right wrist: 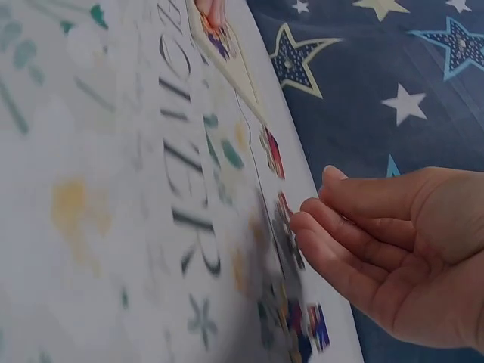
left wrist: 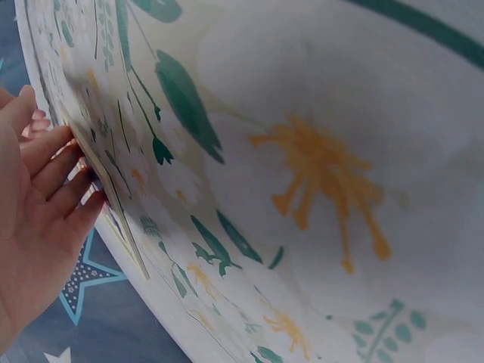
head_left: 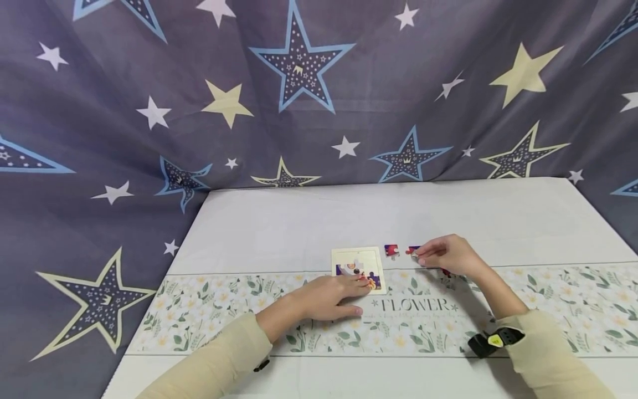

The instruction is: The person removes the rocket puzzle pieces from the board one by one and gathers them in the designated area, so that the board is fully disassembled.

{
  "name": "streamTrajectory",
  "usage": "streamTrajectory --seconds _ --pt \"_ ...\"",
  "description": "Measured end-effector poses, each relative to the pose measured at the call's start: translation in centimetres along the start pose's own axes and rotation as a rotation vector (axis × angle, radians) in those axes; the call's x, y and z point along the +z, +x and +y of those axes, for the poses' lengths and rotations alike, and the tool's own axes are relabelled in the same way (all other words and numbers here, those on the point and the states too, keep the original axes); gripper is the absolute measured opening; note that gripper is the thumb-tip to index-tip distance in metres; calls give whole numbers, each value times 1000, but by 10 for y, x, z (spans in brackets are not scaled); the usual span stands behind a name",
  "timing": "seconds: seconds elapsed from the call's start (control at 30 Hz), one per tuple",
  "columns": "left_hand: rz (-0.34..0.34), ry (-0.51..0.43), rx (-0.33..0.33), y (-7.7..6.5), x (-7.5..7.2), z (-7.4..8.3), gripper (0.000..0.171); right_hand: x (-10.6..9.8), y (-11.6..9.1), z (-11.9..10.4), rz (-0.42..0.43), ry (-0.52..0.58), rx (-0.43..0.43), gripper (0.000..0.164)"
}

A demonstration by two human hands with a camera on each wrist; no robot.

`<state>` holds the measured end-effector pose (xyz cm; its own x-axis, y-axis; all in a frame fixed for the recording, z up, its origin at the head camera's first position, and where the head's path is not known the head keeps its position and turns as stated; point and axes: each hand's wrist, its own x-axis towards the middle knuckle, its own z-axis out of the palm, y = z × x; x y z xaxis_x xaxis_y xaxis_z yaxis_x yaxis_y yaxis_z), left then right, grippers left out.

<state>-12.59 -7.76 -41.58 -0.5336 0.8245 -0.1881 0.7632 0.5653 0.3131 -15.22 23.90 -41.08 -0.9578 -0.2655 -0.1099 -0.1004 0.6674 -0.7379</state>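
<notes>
A square cream puzzle board lies on the table with several picture pieces fitted in its lower part. My left hand rests its extended fingers on the board's lower left; they cover some pieces. My right hand is lowered over loose pieces right of the board. Its thumb and fingertips are at a red and purple puzzle piece, partly hidden by them. In the right wrist view the fingers are loosely bent, and no piece shows between thumb and fingers.
Another red and purple puzzle piece lies between the board and my right hand. More loose pieces lie beneath that hand. A floral runner with printed lettering crosses the white table. A star-patterned curtain hangs behind.
</notes>
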Motion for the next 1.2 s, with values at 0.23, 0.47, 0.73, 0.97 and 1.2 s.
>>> streamTrajectory --seconds 0.23,0.47,0.73,0.97,1.2 --pt "8 4 5 1 2 -1 53 16 13 -15 -3 20 -22 23" --pt "14 3 11 1 3 -2 53 29 24 -28 -18 23 -66 17" --pt "13 10 11 1 3 -2 53 42 35 -44 -23 16 -95 17" --pt "15 -2 18 0 3 -3 54 53 43 -55 -59 30 -130 19" --pt "14 14 32 0 3 -4 54 66 51 -63 -102 37 -141 18"
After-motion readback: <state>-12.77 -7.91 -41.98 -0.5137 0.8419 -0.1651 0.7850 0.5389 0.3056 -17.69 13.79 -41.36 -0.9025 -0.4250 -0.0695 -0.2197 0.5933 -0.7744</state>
